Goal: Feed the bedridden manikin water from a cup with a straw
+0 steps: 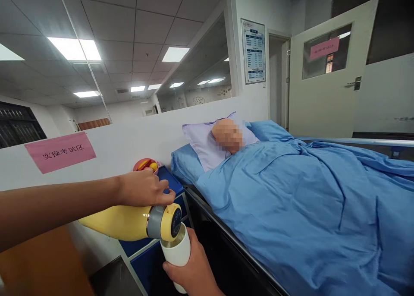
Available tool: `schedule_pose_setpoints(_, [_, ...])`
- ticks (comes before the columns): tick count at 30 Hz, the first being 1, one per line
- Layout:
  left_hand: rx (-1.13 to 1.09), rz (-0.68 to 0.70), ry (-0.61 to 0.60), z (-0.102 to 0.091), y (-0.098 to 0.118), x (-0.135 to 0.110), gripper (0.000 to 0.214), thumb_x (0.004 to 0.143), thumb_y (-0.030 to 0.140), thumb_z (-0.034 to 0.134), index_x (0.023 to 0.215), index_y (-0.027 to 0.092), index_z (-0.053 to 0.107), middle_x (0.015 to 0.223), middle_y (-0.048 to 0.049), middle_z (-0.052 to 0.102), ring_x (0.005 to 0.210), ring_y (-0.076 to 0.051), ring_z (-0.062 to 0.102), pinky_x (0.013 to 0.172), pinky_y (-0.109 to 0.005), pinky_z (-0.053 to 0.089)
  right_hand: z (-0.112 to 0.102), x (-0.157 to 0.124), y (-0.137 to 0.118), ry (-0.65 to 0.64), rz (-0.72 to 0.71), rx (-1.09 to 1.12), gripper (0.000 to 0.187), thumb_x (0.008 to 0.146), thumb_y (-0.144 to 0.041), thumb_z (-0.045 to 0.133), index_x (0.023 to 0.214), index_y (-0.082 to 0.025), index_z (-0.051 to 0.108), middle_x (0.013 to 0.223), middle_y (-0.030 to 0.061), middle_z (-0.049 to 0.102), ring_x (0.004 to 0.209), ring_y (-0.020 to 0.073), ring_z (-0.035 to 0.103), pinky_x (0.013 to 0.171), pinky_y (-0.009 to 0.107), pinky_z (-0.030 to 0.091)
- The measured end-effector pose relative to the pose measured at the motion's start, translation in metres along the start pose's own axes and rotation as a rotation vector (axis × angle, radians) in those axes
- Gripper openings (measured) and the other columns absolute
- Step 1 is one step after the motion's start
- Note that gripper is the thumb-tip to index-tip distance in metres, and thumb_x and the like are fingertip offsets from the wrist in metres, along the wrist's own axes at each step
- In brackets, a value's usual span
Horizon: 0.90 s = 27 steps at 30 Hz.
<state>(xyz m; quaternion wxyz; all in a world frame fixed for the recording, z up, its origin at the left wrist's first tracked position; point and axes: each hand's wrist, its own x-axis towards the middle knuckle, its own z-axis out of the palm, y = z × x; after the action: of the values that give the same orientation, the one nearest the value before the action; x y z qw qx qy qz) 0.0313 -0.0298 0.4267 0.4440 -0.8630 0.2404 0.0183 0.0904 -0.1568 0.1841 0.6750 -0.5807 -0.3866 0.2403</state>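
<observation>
My left hand grips the grey neck of a yellow thermos flask, which is tipped on its side with its mouth over a cup. My right hand is wrapped round that white cup from below, holding it right under the flask's yellow cap. Liquid shows inside the cup near its rim. Both hands are beside a bed where a figure lies under a blue cover, head on a lilac pillow.
A blue bedside cabinet stands by the bed's head with a red bowl holding yellow pieces on top. A white partition wall carries a pink sign. A white door stands open at the back right. A bed rail runs along the far side.
</observation>
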Motion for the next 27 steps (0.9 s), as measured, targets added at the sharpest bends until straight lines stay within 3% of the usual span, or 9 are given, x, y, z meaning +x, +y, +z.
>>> schedule_pose_setpoints(27, [0.086, 0.081, -0.072, -0.0050, -0.0012, 0.0080, 0.030, 0.091, 0.008, 0.043, 0.115, 0.025, 0.047, 0.074, -0.0007, 0.062, 0.052, -0.017, 0.055, 0.042, -0.030, 0.033, -0.0010, 0.0009, -0.0007, -0.011, 0.040, 0.019, 0.054, 0.054, -0.018, 0.072, 0.105, -0.020, 0.054, 0.089, 0.0032, 0.069, 0.079, 0.0241, 0.065, 0.071, 0.036, 0.051])
